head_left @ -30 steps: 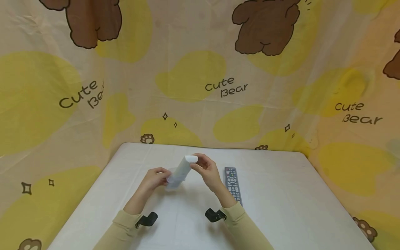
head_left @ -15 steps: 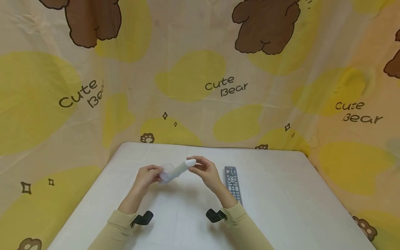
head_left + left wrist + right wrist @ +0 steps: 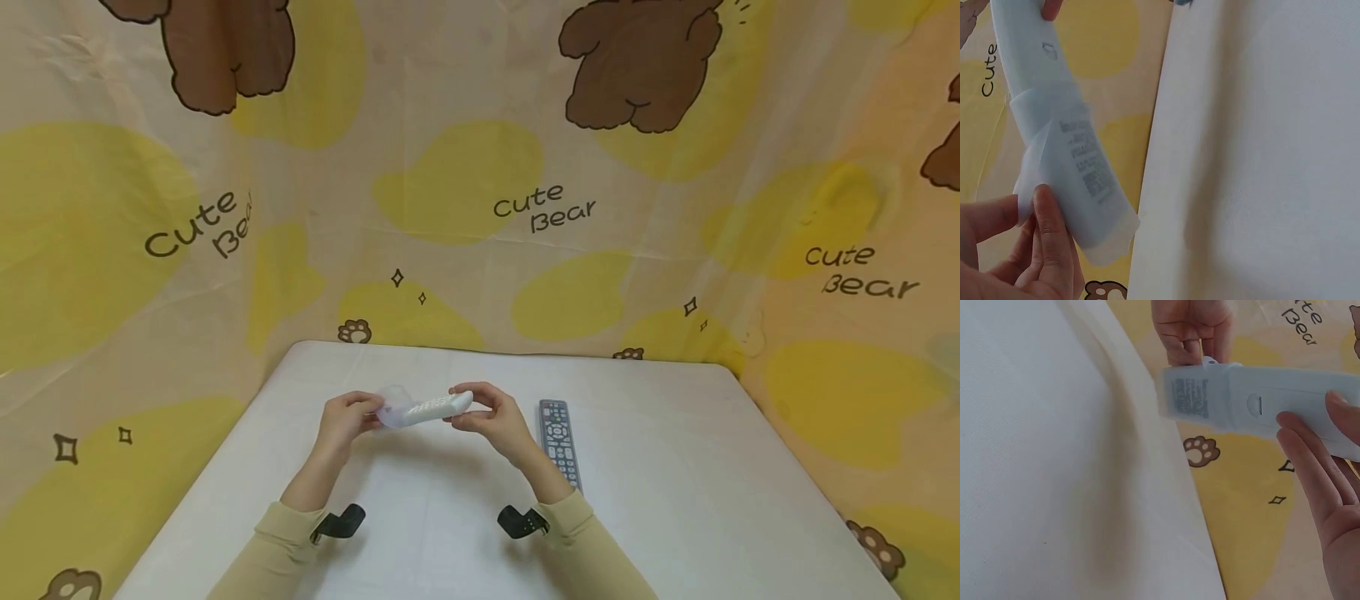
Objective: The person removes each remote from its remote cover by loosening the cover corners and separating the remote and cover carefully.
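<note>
A white remote control [image 3: 438, 407] is held in the air between the two hands, above the table. One end of it sits inside a thin, translucent plastic sleeve [image 3: 1079, 187], through which printed dark text shows. My left hand [image 3: 347, 423] pinches a loose fold of the sleeve between thumb and fingers. At the bare end, my right hand [image 3: 498, 421] grips the remote, thumb on one side and fingers on the other. In the right wrist view, the battery cover [image 3: 1291, 400] side of the remote faces the camera.
A grey remote control [image 3: 558, 442] with many buttons lies on the white table [image 3: 697, 483], right of the right forearm and partly behind it. Behind the table hangs a patterned cloth [image 3: 450, 192] with bears. Each wrist wears a black camera mount [image 3: 341, 522].
The white remote has swung from steeply tilted to nearly level, its buttons now showing. My left hand has moved left with the sleeve, while more of the remote lies outside it.
</note>
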`<state>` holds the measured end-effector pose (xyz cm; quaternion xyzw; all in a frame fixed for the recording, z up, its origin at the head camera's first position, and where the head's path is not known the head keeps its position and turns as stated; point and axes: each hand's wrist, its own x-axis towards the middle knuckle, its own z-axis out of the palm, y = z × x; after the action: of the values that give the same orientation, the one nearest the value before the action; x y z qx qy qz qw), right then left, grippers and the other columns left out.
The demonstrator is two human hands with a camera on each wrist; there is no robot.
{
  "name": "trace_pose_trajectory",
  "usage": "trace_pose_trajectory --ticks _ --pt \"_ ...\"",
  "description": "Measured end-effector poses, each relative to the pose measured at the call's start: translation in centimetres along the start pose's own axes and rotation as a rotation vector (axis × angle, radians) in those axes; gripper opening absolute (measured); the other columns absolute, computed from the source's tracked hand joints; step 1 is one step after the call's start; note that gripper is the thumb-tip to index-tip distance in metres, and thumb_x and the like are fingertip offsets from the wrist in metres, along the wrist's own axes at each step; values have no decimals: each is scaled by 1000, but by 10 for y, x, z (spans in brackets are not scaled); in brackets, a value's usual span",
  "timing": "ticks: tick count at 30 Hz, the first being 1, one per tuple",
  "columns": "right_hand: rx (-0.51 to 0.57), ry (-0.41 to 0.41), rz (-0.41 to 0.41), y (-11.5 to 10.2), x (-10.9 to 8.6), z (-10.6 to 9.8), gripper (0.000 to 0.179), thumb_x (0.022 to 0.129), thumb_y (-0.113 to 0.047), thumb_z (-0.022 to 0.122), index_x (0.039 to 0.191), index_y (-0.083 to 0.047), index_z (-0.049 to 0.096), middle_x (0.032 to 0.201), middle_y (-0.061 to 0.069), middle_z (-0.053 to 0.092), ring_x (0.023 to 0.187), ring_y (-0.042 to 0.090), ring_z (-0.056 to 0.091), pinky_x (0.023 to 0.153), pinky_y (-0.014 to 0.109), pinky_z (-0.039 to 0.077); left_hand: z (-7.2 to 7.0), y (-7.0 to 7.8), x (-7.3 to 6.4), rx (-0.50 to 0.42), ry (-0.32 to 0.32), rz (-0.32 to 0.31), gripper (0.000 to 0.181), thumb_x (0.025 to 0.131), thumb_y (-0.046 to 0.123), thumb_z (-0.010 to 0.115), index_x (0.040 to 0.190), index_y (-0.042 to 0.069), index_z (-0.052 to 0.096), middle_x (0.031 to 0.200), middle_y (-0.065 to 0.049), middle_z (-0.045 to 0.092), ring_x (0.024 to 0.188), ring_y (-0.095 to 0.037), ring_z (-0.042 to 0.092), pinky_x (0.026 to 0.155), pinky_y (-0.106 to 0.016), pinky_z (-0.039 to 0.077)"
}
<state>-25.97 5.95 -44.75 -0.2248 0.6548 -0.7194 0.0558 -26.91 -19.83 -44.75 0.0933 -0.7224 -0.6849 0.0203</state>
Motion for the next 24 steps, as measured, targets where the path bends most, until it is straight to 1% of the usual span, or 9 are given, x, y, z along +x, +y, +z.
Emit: trace_pose_trajectory --ticks 3,6,9,14,16,18,21,24 --pt "-20 -6 28 3 -1 -1 50 78 2 73 125 -1 56 131 19 56 95 19 69 84 35 55 -2 0 1 -23 3 9 25 89 6 60 104 -14 60 84 -4 62 64 -9 63 62 -22 56" --pt "-29 -12 53 5 -2 -2 52 77 -1 75 126 -4 57 132 16 56 96 17 68 84 33 55 -4 -1 3 -41 7 13 23 89 4 60 104 -15 59 81 -1 61 63 -9 64 62 -23 56" --pt "10 -17 73 7 -2 -1 46 82 -6 72 126 -1 56 133 17 54 99 19 66 84 35 55 -5 -2 4 -42 6 20 24 90 3 60 105 -15 58 79 0 61 63 -9 63 62 -23 57" --pt "33 15 115 11 -3 2 37 92 -18 62 122 3 57 131 19 55 99 20 64 82 36 56 -5 -2 4 -9 12 32 26 90 6 62 107 -14 58 81 0 62 63 -9 63 63 -22 57" --pt "20 34 131 12 -4 3 35 92 -17 62 122 1 58 130 19 56 98 19 64 80 36 57 -5 -2 4 9 12 43 27 89 6 63 107 -14 58 83 -1 62 65 -8 63 65 -21 56" --pt "21 45 145 14 -5 3 36 91 -13 63 124 1 57 130 19 56 97 18 64 80 35 57 -5 -1 4 20 13 58 27 89 5 63 108 -14 58 84 -1 63 67 -8 64 66 -21 56" --pt "38 49 177 16 -6 4 43 88 -6 64 129 1 53 131 19 56 98 16 64 80 33 57 -5 0 4 13 16 77 27 88 3 63 108 -14 57 83 0 65 69 -7 64 68 -21 56" --pt "67 35 227 18 -8 4 51 86 -3 64 134 1 49 132 19 56 100 15 64 81 33 56 -6 1 5 15 17 88 26 89 2 62 108 -14 57 80 1 66 69 -6 64 69 -22 56"
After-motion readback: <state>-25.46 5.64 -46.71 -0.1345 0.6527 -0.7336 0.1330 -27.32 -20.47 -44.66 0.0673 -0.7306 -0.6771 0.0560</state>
